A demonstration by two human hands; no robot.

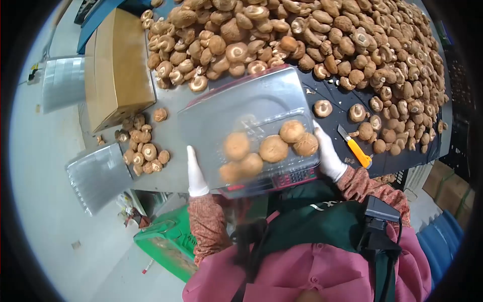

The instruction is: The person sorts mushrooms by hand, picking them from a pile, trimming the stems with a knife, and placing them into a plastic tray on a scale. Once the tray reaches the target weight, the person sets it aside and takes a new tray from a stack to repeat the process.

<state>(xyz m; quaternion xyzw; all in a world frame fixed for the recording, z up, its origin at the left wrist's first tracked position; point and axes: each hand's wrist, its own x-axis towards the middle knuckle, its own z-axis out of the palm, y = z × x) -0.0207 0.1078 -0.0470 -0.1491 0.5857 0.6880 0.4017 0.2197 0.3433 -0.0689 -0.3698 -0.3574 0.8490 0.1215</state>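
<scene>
Light is bright and even, falling from overhead, so shadows under the mushroom heap (312, 40) are short and soft. The clear plastic bag (246, 105) I hold throws a milky glare that veils what lies behind it, and the white gloves on my left hand (196, 173) and right hand (328, 153) look nearly washed out. The lens bends everything towards the rim, where a black ring cuts the corners; detail is soft and slightly smeared throughout
</scene>
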